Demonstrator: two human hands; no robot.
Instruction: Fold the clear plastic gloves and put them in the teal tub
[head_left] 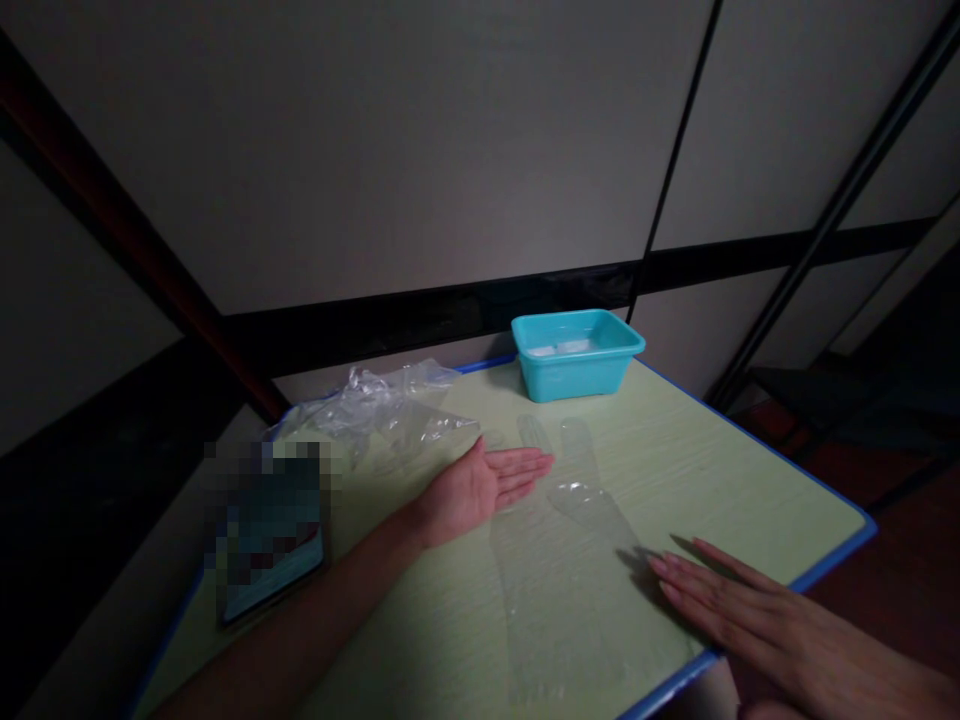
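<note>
A clear plastic glove (562, 570) lies flat on the table, its finger ends pointing toward the back. My left hand (480, 487) is palm up with fingers stretched out, its fingertips over the glove's upper left part. Nothing shows in that palm. To the right of the glove, my right hand (757, 620) is held back up with straight fingers and the thumb apart. Its fingertips come close to the glove's right edge; whether they touch the table I cannot tell. Crumpled clear plastic (382, 410) rests at the back left.
At the back of the pale green table (720, 470) stands a turquoise basin (577, 375) with something whitish inside. A tablet-like device (277, 560), partly pixelated, is at the left. Blue edging runs round the table. A pale panelled wall (420, 150) rises behind it.
</note>
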